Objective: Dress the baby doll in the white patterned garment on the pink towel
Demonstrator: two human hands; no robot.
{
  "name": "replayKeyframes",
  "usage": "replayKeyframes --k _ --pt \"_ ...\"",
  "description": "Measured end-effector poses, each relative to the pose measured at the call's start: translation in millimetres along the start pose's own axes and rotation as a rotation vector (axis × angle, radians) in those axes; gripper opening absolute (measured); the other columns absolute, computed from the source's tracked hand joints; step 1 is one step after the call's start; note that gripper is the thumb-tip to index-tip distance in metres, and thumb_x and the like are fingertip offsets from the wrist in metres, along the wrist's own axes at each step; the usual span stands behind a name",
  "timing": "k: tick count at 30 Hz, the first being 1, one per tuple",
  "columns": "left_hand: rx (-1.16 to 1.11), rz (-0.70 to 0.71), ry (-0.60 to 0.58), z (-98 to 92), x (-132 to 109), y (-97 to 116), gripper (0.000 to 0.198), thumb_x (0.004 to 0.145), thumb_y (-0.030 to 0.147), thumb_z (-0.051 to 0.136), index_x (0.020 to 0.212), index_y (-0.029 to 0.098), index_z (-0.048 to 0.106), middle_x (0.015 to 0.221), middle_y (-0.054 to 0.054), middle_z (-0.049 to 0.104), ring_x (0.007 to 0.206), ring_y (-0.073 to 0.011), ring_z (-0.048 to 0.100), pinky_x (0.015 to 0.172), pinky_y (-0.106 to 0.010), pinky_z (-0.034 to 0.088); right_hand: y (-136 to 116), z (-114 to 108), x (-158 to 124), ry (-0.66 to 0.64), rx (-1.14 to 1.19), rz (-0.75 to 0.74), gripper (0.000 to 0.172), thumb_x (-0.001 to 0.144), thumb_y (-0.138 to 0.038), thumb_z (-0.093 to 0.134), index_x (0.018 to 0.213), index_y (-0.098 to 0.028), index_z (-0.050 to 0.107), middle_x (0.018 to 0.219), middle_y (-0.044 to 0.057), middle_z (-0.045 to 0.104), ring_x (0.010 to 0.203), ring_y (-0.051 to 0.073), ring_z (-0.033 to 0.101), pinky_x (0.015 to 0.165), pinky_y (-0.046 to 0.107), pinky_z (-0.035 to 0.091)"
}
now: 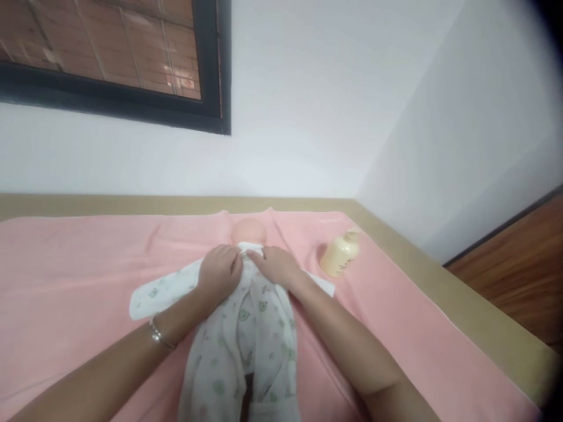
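Note:
A white baby romper (264,328) with green animal prints lies spread out, its sleeves reaching to both sides and its legs toward me. Just beyond the collar shows a smooth, rounded pinkish head (248,230), like a doll's; its face is hidden. My left hand (222,269) is closed on the left side of the neckline, fingers curled over the cloth. On the right side of the neckline, my right hand (278,266) pinches the fabric with the thumb inward. Both hands nearly meet at the collar. Whether fasteners lie under the fingers cannot be made out.
A pink sheet (88,258) with some creases covers the tan surface (396,246). To the right of the romper stands a cream pump bottle (339,255). A white wall (290,117) and a dark-framed window (215,70) rise behind; wood panelling (519,264) is at the right.

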State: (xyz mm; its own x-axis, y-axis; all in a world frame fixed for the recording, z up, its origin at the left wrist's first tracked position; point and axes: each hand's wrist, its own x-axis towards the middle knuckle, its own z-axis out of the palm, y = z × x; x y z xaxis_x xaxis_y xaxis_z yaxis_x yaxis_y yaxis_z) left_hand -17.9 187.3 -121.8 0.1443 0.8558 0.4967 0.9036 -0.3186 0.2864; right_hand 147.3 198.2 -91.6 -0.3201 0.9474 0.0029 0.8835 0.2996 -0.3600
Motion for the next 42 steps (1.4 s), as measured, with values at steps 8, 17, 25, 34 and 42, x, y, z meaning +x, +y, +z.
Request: replayKeyframes --k 8,17,25,34,42 --pt "-0.131 -0.223 -0.236 0.8 6 -8 0.043 0.088 0.043 0.027 0.079 0.02 0.061 0.081 -0.004 0.065 0.074 -0.0182 0.056 0.065 -0.028 0.038 -20 11 -13 0.243 -0.169 -0.117 0.054 0.091 -0.053 0.025 0.1 -0.012 0.059 0.097 0.016 0.062 0.097 0.026 0.054 0.086 0.035 0.034" --pt "-0.142 -0.283 -0.165 4.2 2 -5 0.038 0.085 0.041 0.032 0.076 0.019 0.062 0.08 -0.004 0.065 0.072 -0.0183 0.056 0.064 -0.028 0.036 15 12 11 0.004 0.043 0.066 0.067 0.091 -0.059 0.013 0.092 -0.016 0.064 0.091 0.01 0.065 0.082 0.02 0.058 0.064 0.026 0.036" --pt "-0.178 -0.29 -0.155 3.9 -2 -4 0.037 0.086 0.041 0.034 0.081 0.019 0.064 0.082 -0.006 0.065 0.076 -0.0187 0.058 0.066 -0.028 0.038 12 18 7 0.034 0.039 0.08 0.067 0.091 -0.058 0.011 0.09 -0.017 0.064 0.089 0.009 0.066 0.079 0.019 0.058 0.061 0.025 0.034" --pt "-0.19 -0.286 -0.13 4.5 -4 -5 0.038 0.086 0.042 0.033 0.074 0.018 0.061 0.078 -0.006 0.065 0.072 -0.0178 0.056 0.064 -0.028 0.036 14 21 9 0.033 0.054 0.067 0.064 0.091 -0.058 0.014 0.091 -0.019 0.064 0.089 0.008 0.066 0.08 0.019 0.057 0.063 0.025 0.033" --pt "-0.188 -0.262 -0.102 9.4 -5 -9 0.037 0.086 0.042 0.034 0.073 0.018 0.059 0.075 -0.005 0.063 0.068 -0.0169 0.054 0.061 -0.027 0.034 17 23 10 0.045 0.036 0.052 0.067 0.091 -0.059 0.011 0.089 -0.018 0.063 0.087 0.008 0.065 0.079 0.018 0.056 0.062 0.024 0.032"
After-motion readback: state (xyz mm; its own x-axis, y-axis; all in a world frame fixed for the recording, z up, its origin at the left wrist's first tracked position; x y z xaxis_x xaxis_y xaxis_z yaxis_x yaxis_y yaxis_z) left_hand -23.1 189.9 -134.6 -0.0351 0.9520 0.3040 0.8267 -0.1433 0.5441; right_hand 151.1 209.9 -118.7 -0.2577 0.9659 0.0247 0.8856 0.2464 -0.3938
